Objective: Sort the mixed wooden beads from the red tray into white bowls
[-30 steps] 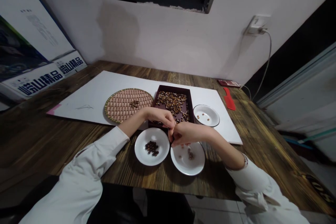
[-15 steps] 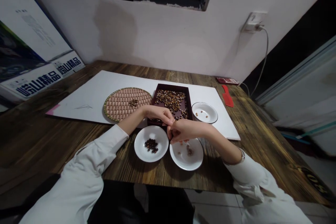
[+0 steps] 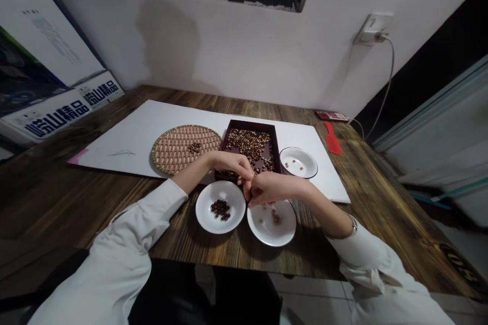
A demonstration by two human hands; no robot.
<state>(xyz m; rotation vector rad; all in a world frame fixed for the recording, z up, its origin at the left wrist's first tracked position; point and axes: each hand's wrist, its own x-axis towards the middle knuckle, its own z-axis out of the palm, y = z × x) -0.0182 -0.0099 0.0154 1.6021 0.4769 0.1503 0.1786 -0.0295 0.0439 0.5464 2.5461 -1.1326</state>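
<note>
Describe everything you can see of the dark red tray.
The dark red tray is rectangular and open-topped, with straight raised walls; its material is unclear. It lies flat on the white board, between the woven mat and a white bowl. Many small brown, tan and pale beads cover much of its floor, leaving bare patches. The left hand and right hand partly hide its near end; contact is unclear.
</note>
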